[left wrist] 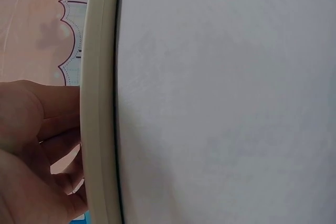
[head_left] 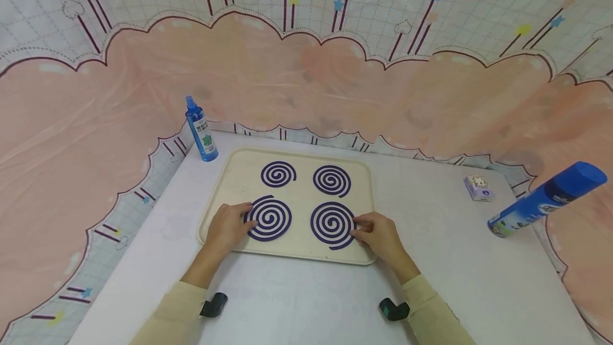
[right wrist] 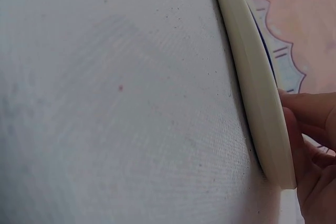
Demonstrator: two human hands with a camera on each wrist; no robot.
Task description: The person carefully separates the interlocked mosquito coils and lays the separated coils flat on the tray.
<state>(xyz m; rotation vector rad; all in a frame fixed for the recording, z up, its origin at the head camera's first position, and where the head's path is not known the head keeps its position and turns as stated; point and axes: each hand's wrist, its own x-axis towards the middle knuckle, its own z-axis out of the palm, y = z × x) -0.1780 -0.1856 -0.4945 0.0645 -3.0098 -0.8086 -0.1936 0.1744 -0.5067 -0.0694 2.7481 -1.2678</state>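
Four flat, dark blue spiral mosquito coils are laid out on a cream tray (head_left: pixel 299 249). My left hand (head_left: pixel 229 225) holds the left edge of the front-left mosquito coil (head_left: pixel 269 219) between thumb and fingers. On the other side, my right hand (head_left: pixel 381 234) grips the right edge of the front-right mosquito coil (head_left: pixel 332 222). Behind them lie a back-left coil (head_left: pixel 278 174) and a back-right coil (head_left: pixel 331 180), untouched. In both wrist views the tray's rim hides the fingertips; a thin blue coil edge (right wrist: pixel 265 43) shows above it on the right.
A blue spray bottle (head_left: pixel 202 132) stands behind the tray's left corner. To the right are a small purple-and-white box (head_left: pixel 478 188) and a tall blue aerosol can (head_left: pixel 541 204). The white table (head_left: pixel 297 302) meets a patterned cloth backdrop (head_left: pixel 268 84).
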